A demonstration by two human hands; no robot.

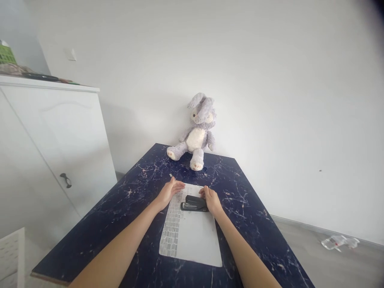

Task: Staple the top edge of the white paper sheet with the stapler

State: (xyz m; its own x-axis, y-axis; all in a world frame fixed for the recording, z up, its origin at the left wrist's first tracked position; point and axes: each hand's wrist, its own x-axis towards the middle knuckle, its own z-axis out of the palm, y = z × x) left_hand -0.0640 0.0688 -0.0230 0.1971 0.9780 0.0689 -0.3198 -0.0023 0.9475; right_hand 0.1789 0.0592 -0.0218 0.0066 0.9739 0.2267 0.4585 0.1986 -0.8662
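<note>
A black stapler (pixel 192 204) lies across the upper part of a white sheet or board (pixel 199 236), which has a grey brick-like pattern down its left side. My right hand (pixel 212 201) is at the stapler's right end, its fingers curled around that end and hiding it. At the upper left edge of the sheet, my left hand (pixel 169 194) has its fingers stretched out and thumb raised, holding nothing. Just beyond the left thumb is a tiny whitish bit (pixel 171 175), too small to name.
The dark blue marbled table (pixel 120 216) reaches to the wall. A grey plush rabbit (pixel 196 136) sits at its far end. To the left stands a white cabinet (pixel 72 132) with items on top, including a green basket (pixel 6 55). Clear plastic items (pixel 339 242) lie on the floor at right.
</note>
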